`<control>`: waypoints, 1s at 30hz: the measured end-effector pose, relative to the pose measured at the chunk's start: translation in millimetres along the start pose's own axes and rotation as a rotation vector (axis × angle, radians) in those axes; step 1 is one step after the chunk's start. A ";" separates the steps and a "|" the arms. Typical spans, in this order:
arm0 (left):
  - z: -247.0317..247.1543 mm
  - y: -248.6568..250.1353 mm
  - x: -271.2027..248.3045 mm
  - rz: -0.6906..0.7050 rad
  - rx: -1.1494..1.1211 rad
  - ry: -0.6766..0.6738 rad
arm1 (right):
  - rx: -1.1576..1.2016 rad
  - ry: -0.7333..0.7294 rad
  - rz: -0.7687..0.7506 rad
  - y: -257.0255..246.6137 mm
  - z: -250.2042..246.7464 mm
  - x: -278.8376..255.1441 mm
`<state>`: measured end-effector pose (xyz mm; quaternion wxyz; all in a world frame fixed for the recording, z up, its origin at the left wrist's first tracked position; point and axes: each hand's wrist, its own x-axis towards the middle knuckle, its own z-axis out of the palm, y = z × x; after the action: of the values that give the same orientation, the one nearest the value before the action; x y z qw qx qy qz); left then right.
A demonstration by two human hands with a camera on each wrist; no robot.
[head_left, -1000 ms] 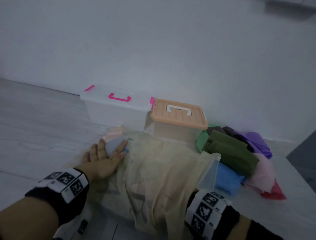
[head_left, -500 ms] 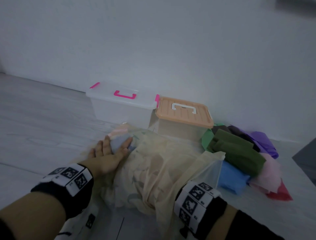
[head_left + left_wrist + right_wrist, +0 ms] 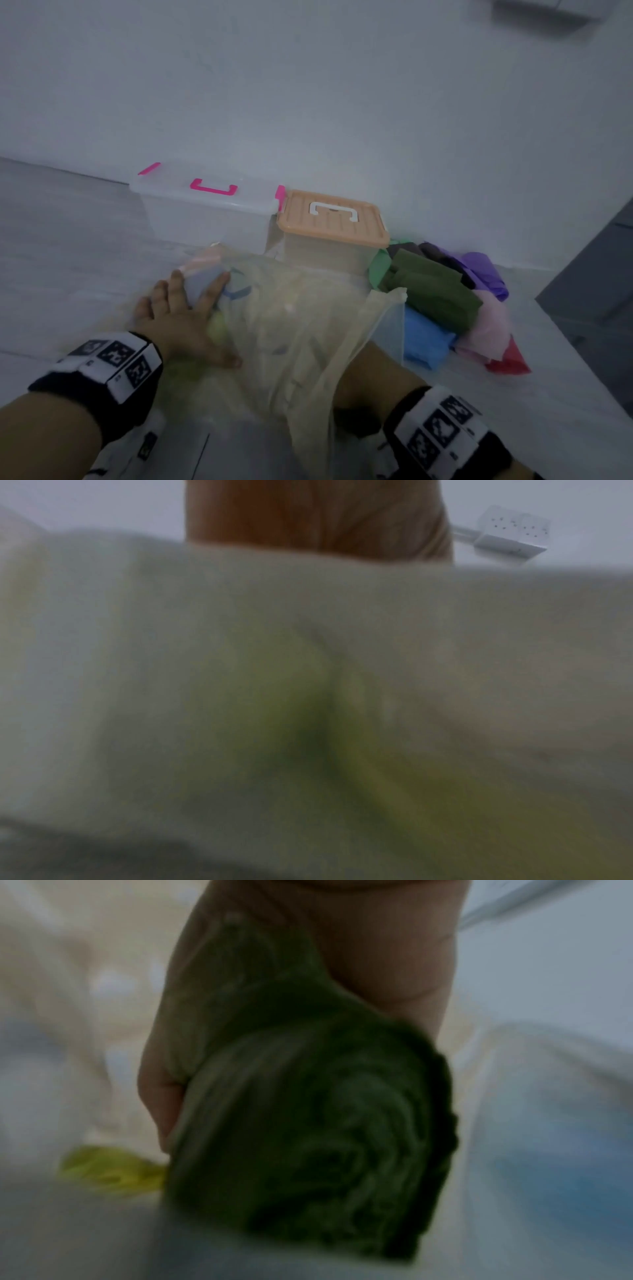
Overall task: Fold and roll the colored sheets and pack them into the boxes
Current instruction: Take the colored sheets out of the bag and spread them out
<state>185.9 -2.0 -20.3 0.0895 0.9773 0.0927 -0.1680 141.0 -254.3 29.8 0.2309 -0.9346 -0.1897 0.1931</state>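
Sheets of thin, soft coloured fabric lie heaped at about 3 o'clock from our hands: we count an olive-green fold [image 3: 435, 291] on top, a blue one [image 3: 424, 337] nearer us, a pale pink one [image 3: 489, 322], a purple one [image 3: 479, 270] toward the wall, a red corner [image 3: 510, 361] and a bright green edge [image 3: 378, 267]. Before us, at 12 o'clock, a sheer cream mesh bag [image 3: 301, 329] sags over faint coloured shapes we cannot identify. Our left hand [image 3: 181, 318] lies flat on the bag at 10 o'clock, fingers spread and straight, pressing on it. Our right hand [image 3: 342, 969] reaches under the mesh at 5 o'clock; the right wrist view shows its fingers curled round a dark green rolled sheet [image 3: 315, 1137], its end a tight spiral, with a yellow scrap [image 3: 109, 1169] beside it. Two boxes stand against the wall at 12 o'clock, touching: a clear plastic box with pink clips and handle [image 3: 205, 212] and, to its right, a translucent box with a ribbed peach lid and white handle [image 3: 332, 226]. Both lids are on. Pale grey wood-grain floor [image 3: 68, 246] meets a plain white wall [image 3: 308, 102]; a white power strip [image 3: 510, 534] shows in the left wrist view.
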 end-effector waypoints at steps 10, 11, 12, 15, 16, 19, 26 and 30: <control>1.2 11.3 -9.3 -0.044 0.010 0.083 | 0.607 0.386 0.233 99.7 -77.7 -82.4; 0.9 11.8 -9.8 -0.045 0.009 0.085 | 0.674 0.488 0.286 116.7 -81.0 -88.1; 0.9 12.3 -10.0 -0.046 0.009 0.087 | 0.743 0.588 0.357 130.6 -84.3 -92.5; 0.7 12.9 -9.5 -0.050 0.011 0.093 | 0.746 0.778 0.662 186.5 -92.8 -96.0; 0.7 12.6 -9.1 -0.050 0.010 0.094 | 0.688 0.801 0.756 199.3 -94.6 -98.2; 1.2 11.4 -6.7 -0.050 0.009 0.103 | 0.607 0.731 0.842 229.1 -93.9 -95.5; 1.5 9.5 -5.7 -0.039 0.000 0.110 | 0.232 0.556 1.058 246.4 -73.5 -74.9; 1.2 10.9 -7.2 -0.038 -0.002 0.115 | 0.231 0.484 1.098 245.9 -74.2 -79.3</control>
<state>181.2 -13.8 -17.4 0.0820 0.9833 0.1163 -0.1132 171.8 -518.0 -11.9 0.2343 -0.8820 0.3998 0.0854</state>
